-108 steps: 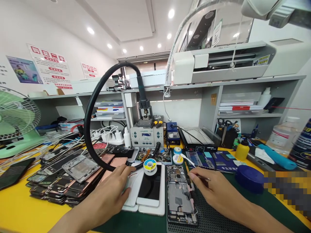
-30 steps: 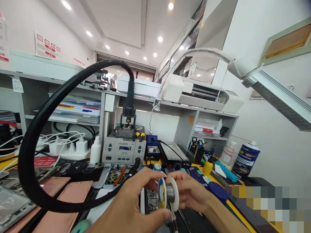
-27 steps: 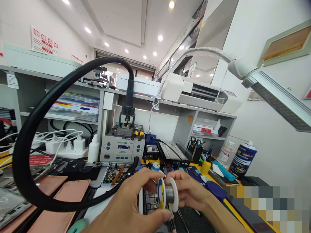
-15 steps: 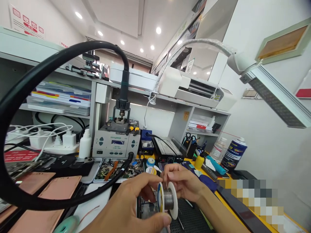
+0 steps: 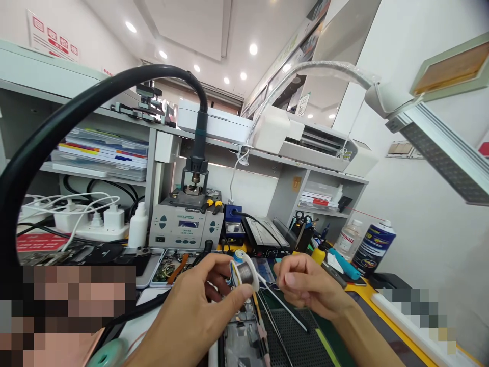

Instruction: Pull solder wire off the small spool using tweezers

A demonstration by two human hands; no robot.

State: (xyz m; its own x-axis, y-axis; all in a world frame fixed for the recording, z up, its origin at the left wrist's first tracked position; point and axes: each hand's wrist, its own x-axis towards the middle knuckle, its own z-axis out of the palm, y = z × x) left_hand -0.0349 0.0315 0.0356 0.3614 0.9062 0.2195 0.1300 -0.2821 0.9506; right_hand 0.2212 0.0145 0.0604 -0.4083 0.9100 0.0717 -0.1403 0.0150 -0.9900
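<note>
- The left hand (image 5: 202, 300) is gripping the spool (image 5: 245, 274) of thin grey wire, with the thumb on the near rim and the other fingers behind it.
- The spool is in the air and tilted, above the upper end of an uncovered phone (image 5: 242, 339), so the left hand alone is supporting it.
- The right hand (image 5: 305, 285) has changed most: half a second ago its fingers were just at the spool, and now there is a clear gap between them.
- Its fingers are curled in toward the thumb (perhaps on a loose end of the wire, but I cannot tell, because no strand is visible across the gap).
- This change suggests, in my judgement, that some wire was drawn out or let go; the pictures do not decide which.
- Because the right hand moved aside, a white stick (image 5: 282, 300) with a dark tip is now seen almost in full, its tip lying over the perforated black mat (image 5: 294, 341).
- The tweezers (image 5: 277, 326) lie between this stick and the phone, and neither hand is touching them.
</note>
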